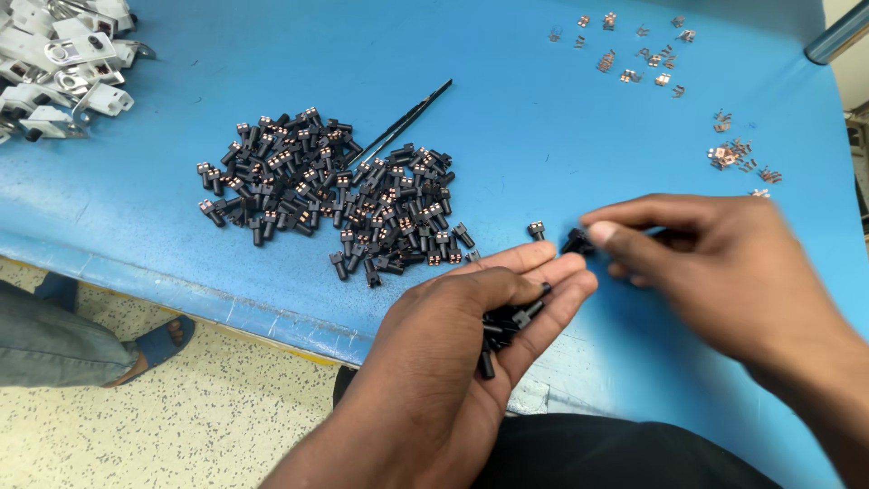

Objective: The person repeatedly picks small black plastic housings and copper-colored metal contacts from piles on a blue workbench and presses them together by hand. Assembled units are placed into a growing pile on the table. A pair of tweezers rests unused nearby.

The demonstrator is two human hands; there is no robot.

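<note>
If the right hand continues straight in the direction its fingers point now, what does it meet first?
Probably the fingertips of the left hand, just past the black connector that the right hand pinches; depth is unclear.

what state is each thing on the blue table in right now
left hand: cupped, holding several black connectors
right hand: pinching one black connector, blurred
pile of black connectors: loose, heaped on the blue table
black tweezers: lying flat, untouched
copper clips: scattered
grey metal brackets: heaped at the table corner

A small black plug (576, 242) is pinched at fingertips; more black plugs (507, 324) lie bunched at seven o'clock.
</note>
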